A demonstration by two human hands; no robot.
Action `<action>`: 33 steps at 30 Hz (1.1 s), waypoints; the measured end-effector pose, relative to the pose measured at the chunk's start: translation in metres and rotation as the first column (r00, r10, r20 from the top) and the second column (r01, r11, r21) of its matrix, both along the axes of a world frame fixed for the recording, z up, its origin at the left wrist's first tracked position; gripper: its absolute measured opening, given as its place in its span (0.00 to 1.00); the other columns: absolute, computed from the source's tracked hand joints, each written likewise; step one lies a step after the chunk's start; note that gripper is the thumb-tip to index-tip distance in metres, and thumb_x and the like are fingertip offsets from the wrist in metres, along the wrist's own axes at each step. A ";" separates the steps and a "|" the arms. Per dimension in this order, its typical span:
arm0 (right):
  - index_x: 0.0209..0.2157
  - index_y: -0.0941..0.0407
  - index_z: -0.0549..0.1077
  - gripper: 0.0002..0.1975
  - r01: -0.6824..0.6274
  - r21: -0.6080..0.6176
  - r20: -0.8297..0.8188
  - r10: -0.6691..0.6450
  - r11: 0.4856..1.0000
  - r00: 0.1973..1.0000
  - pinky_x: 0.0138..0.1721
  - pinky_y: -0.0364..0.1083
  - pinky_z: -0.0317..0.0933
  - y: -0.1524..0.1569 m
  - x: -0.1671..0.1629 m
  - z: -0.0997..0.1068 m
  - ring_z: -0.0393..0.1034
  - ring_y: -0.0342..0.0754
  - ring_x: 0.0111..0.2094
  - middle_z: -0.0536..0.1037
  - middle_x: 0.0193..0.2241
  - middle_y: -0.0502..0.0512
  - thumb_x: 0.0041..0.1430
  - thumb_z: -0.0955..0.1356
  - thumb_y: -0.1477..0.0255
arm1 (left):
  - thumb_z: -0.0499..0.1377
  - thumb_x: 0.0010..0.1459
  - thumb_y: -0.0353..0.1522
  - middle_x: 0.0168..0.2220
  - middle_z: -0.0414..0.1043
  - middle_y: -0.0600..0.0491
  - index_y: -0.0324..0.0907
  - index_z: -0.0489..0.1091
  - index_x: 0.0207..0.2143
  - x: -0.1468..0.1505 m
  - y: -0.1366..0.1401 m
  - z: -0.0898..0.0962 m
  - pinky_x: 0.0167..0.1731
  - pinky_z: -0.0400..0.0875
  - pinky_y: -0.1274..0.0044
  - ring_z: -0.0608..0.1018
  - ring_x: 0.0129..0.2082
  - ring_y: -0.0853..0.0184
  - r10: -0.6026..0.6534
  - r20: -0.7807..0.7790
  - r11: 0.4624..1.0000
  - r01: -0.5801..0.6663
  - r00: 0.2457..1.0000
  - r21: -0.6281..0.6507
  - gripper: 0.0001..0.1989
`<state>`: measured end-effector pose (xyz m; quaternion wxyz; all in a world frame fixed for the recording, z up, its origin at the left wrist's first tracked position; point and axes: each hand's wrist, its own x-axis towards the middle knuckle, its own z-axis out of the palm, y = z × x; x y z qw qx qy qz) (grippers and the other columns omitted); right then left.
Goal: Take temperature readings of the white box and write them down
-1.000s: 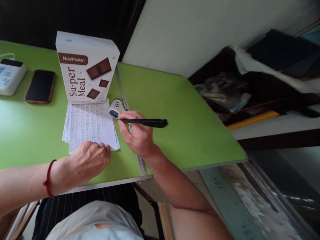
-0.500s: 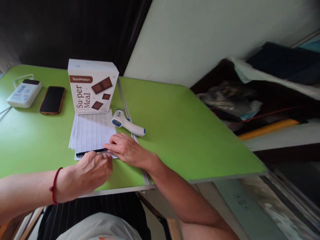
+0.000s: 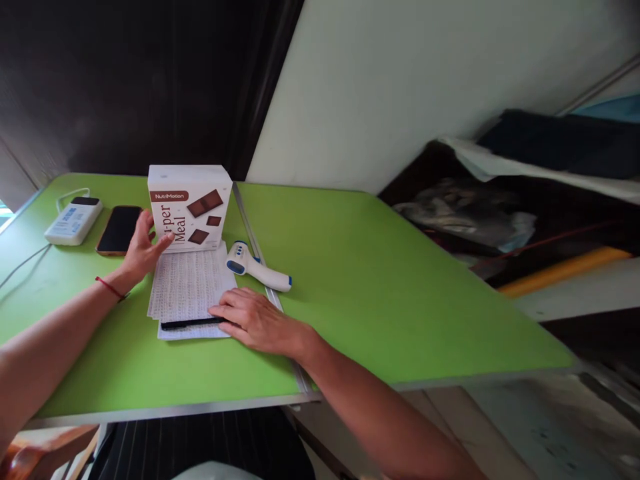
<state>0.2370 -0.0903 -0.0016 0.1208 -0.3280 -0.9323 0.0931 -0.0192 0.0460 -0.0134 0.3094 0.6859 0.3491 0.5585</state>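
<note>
My left hand (image 3: 143,250) is at the left edge of a white box (image 3: 205,230) printed "NutriMotion". Its fingers are apart, with the thumb across the box's front and the other fingers by its left side. Under and in front of the upright box lie printed sheets of paper (image 3: 187,283). Along the sheets' near edge lies a black pen (image 3: 187,324). My right hand (image 3: 255,320) rests at the pen's right end, which lies between its thumb and fingers. A white and blue infrared thermometer (image 3: 260,268) lies just beyond my right hand.
The green table (image 3: 360,287) has a metal strip running across it. Left of the box lie a dark phone (image 3: 120,230) and a white power bank (image 3: 75,221) with a cable. A pale wall stands behind; to the right is a cluttered shelf (image 3: 470,213).
My left hand has left the pen and the paper's near edge, moved forward and left to the box, and opened. My right hand stays by the pen. The view has tilted slightly upward.
</note>
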 end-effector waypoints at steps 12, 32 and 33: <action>0.45 0.56 0.78 0.12 0.017 -0.014 -0.067 -0.018 1.000 0.998 0.43 0.48 0.63 0.005 -0.002 -0.001 0.71 0.48 0.39 0.77 0.37 0.56 0.62 0.70 0.66 | 0.68 0.50 0.43 0.47 0.75 0.46 0.41 0.68 0.48 0.000 -0.013 0.023 0.48 0.75 0.59 0.77 0.46 0.53 0.075 -0.181 0.991 -0.094 0.981 -0.100 0.26; 0.42 0.58 0.71 0.15 0.689 -0.302 -0.426 -0.740 0.658 0.520 0.32 0.49 0.65 0.038 0.036 -0.005 0.71 0.50 0.32 0.76 0.34 0.58 0.58 0.68 0.62 | 0.53 0.63 0.52 0.55 0.70 0.40 0.40 0.63 0.56 0.010 -0.031 0.009 0.55 0.68 0.56 0.72 0.54 0.50 -0.025 -0.266 0.992 -0.010 0.964 -0.128 0.29; 0.42 0.56 0.71 0.17 0.607 -0.383 -0.555 -0.699 0.696 0.451 0.32 0.49 0.66 0.035 0.032 -0.002 0.71 0.49 0.31 0.76 0.33 0.56 0.57 0.68 0.59 | 0.53 0.63 0.51 0.55 0.69 0.41 0.41 0.62 0.56 0.010 -0.031 0.008 0.55 0.68 0.56 0.71 0.55 0.50 -0.024 -0.268 0.993 -0.008 0.963 -0.120 0.29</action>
